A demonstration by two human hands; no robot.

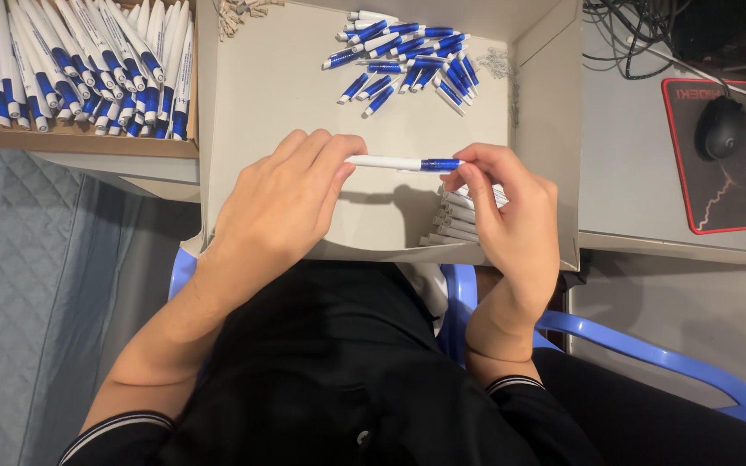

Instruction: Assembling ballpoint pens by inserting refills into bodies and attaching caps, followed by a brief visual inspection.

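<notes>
— While both hands hover over the open cardboard box (252,103), what sits between them?

— One white and blue pen (403,163), held level. The left hand (282,203) pinches its white end with fingers closed on the barrel; the right hand (507,216) pinches the blue end the same way. So each grip is closed on that pen, just above the box floor.

— And inside the box?

— A loose heap of blue and white pens (412,60) lies at the far side. Under the right hand, a stack of white pen barrels (455,226) rests against the near wall.

— Anything beside it?

— To the left, a second box (79,142) packed with upright-leaning pens. To the right, on the grey worktop (641,190), a black mouse (722,126) sits on a red-edged mouse pad (736,198), with cables (632,34) behind. A blue plastic chair (649,349) shows below.
</notes>
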